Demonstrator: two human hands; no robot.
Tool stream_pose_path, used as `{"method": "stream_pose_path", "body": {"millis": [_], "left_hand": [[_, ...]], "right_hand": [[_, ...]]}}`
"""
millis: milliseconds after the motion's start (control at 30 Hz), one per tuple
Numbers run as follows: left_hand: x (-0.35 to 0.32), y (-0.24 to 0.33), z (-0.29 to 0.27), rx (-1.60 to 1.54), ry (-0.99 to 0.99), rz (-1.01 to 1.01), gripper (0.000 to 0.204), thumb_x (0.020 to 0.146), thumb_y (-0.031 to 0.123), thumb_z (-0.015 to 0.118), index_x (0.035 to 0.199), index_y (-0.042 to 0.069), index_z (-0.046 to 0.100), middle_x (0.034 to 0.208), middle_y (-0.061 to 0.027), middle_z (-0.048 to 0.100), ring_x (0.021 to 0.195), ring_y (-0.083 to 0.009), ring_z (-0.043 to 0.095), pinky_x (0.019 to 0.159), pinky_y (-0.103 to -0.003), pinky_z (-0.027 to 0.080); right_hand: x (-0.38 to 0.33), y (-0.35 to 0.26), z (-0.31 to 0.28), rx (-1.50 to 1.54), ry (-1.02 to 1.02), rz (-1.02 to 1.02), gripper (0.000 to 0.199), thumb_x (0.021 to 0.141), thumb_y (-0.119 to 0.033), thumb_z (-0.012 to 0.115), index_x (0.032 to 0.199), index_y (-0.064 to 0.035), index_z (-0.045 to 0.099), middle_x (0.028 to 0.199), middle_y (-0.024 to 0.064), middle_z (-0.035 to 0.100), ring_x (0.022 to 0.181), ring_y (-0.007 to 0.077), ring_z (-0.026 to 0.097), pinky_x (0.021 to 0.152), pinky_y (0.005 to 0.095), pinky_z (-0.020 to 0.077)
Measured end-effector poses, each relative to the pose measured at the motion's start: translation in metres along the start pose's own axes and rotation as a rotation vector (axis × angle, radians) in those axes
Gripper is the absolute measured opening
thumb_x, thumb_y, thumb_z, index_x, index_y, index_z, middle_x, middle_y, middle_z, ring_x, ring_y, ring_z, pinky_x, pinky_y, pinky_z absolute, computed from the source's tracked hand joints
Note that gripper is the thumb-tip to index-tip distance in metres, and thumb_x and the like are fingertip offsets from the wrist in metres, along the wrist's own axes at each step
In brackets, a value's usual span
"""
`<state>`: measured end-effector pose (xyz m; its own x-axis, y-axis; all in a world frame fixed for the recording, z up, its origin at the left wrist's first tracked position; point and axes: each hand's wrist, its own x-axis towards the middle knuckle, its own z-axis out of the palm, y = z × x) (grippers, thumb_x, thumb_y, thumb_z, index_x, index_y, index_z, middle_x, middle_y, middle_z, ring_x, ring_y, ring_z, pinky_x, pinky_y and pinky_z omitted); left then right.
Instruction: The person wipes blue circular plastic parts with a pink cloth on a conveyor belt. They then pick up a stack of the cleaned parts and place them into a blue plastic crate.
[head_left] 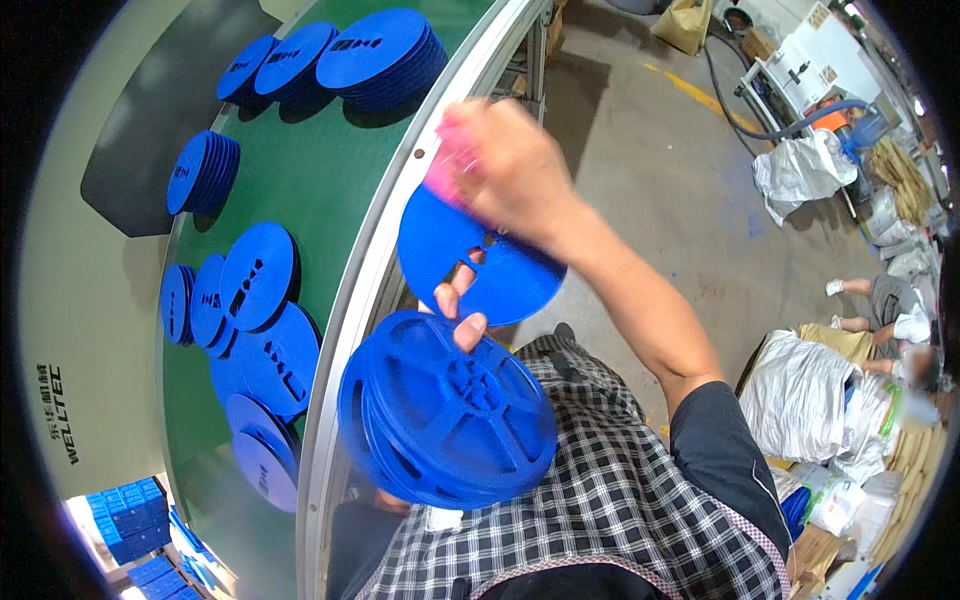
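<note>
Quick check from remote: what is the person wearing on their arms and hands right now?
Both hands are bare, no gloves. The right hand leads to a bare forearm with a dark short sleeve at the upper arm. Of the left hand only fingertips show. A black-and-white checked garment covers the torso.

Discs on the belt to my left, two more in my hands beside it

My right hand [510, 165] holds a disc [480, 262] above the reel [447, 408] in my left hand [458, 312], just right of the conveyor belt [330, 170] (stacked discs [385, 55] lie on it); sacks [810, 395] sit far right.
</note>
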<state>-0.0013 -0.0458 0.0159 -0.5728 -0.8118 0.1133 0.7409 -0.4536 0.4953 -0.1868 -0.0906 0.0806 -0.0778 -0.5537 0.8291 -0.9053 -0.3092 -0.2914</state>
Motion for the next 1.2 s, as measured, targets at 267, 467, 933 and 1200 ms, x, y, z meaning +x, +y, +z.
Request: {"method": "stream_pose_path", "body": {"millis": [267, 467, 933, 1200], "left_hand": [[0.009, -0.001, -0.004, -0.112, -0.107, 0.044, 0.026, 0.079, 0.000, 0.069, 0.093, 0.023, 0.068, 0.139, -0.0156, 0.054, 0.143, -0.0385, 0.046, 0.108, -0.060, 0.050], [-0.002, -0.018, 0.000, -0.128, -0.067, -0.099, 0.033, 0.072, -0.005, 0.066, 0.091, 0.021, 0.058, 0.157, -0.0208, 0.038, 0.152, -0.0503, 0.024, 0.114, -0.079, 0.029], [-0.017, 0.020, -0.015, -0.090, -0.055, -0.111, 0.035, 0.076, -0.009, 0.064, 0.092, 0.020, 0.055, 0.149, -0.0202, 0.047, 0.148, -0.0494, 0.033, 0.114, -0.076, 0.032], [-0.016, 0.011, -0.020, -0.018, -0.070, -0.082, 0.036, 0.075, -0.002, 0.067, 0.093, 0.027, 0.056, 0.159, -0.0195, 0.037, 0.154, -0.0472, 0.021, 0.118, -0.071, 0.029]], "right_hand": [[-0.086, -0.011, -0.023, 0.184, 0.036, -0.248, 0.023, 0.076, -0.018, 0.076, 0.095, -0.0095, 0.066, 0.080, 0.0063, 0.065, 0.069, 0.0253, 0.064, 0.066, 0.0412, 0.0561], [-0.002, -0.004, -0.018, 0.000, -0.021, -0.129, 0.038, 0.078, -0.016, 0.079, 0.112, -0.0081, 0.064, 0.095, 0.0112, 0.065, 0.086, 0.0309, 0.066, 0.071, 0.0402, 0.0568], [-0.056, 0.056, -0.103, -0.168, 0.111, 0.287, 0.039, 0.082, -0.012, 0.082, 0.116, -0.0073, 0.064, 0.098, 0.0058, 0.067, 0.085, 0.0215, 0.065, 0.081, 0.0350, 0.0553], [-0.038, 0.005, -0.113, 0.284, 0.372, 0.374, 0.033, 0.088, 0.001, 0.076, 0.117, -0.0005, 0.061, 0.095, 0.0025, 0.065, 0.083, 0.0084, 0.062, 0.078, 0.0260, 0.0521]]}}
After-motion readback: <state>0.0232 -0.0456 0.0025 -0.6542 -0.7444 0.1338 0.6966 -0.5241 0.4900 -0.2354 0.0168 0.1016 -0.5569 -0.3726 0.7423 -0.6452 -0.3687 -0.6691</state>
